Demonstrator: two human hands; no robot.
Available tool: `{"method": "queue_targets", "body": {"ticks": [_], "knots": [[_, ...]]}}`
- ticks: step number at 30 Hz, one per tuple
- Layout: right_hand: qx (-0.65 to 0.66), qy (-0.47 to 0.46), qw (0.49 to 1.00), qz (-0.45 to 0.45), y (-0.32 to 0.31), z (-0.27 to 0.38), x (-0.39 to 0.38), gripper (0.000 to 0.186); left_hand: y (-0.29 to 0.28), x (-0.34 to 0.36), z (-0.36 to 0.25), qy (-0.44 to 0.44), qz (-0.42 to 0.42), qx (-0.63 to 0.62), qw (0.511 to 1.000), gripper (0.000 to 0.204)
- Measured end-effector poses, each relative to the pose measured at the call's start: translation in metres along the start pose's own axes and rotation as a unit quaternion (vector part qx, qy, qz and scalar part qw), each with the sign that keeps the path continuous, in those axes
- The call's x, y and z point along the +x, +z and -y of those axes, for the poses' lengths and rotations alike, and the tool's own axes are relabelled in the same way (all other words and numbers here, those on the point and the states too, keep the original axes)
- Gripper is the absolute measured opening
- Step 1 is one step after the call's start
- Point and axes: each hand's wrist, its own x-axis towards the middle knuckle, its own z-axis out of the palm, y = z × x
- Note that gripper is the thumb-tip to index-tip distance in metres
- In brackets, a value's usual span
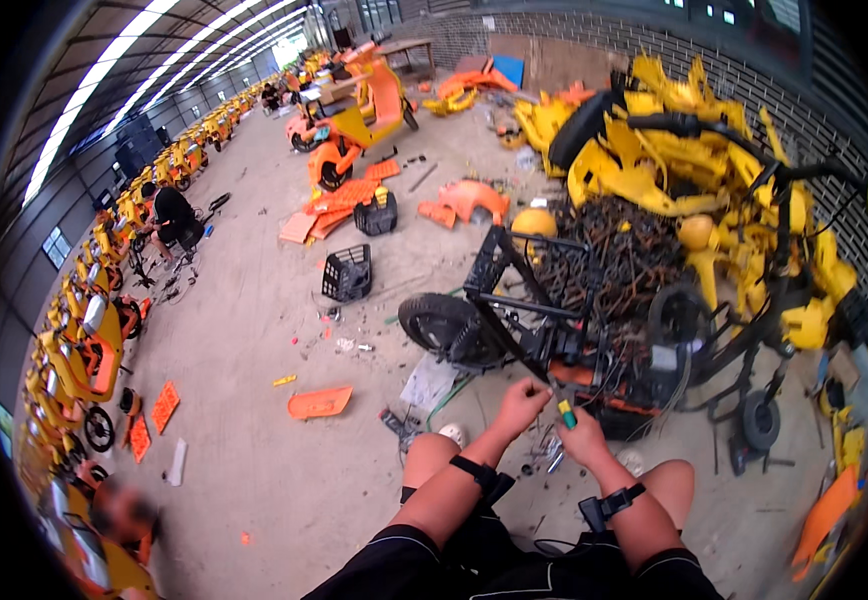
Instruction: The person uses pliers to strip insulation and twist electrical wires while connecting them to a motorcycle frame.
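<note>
The right hand has its grip closed around a small tool with a green and yellow handle, the handle poking up out of the fist. Just beside it, the left hand is closed in a narrow pinch on something thin at the lower edge of a stripped black scooter frame; what it pinches is too small to tell. Both wrists wear black straps, and the person's bare knees show below them, above the concrete floor. The frame lies on its side right in front of the hands, one black wheel at its left end and a smaller wheel to the right. Behind it rises a heap of yellow body panels and dark tangled metal parts. Further left on the floor lie an orange panel and a black basket, well apart from the hands. Rows of yellow scooters line the left wall.
</note>
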Motion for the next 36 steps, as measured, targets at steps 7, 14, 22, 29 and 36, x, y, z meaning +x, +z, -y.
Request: {"method": "queue_targets", "body": {"ticks": [7,14,22,29,36], "knots": [[0.064,0.031,0.996,0.061,-0.011,-0.015,-0.043,0.026,0.014,-0.047,-0.026,-0.034,0.005,-0.01,0.999,0.018],[0.236,0.199,0.913,0.265,0.017,-0.055,-0.075,0.012,0.001,-0.095,0.034,-0.199,0.058,-0.145,0.967,0.017],[0.206,0.171,0.93,0.251,0.045,-0.109,-0.083,0.011,0.002,-0.092,0.066,-0.19,0.168,0.123,0.959,0.028],[0.156,0.186,0.952,0.186,0.062,-0.101,-0.09,0.014,0.01,-0.093,0.079,-0.169,0.15,0.227,0.947,0.034],[-0.032,0.118,0.99,0.072,0.056,-0.09,-0.103,0.035,0.027,-0.118,0.068,-0.048,0.043,0.313,0.948,0.028]]}}
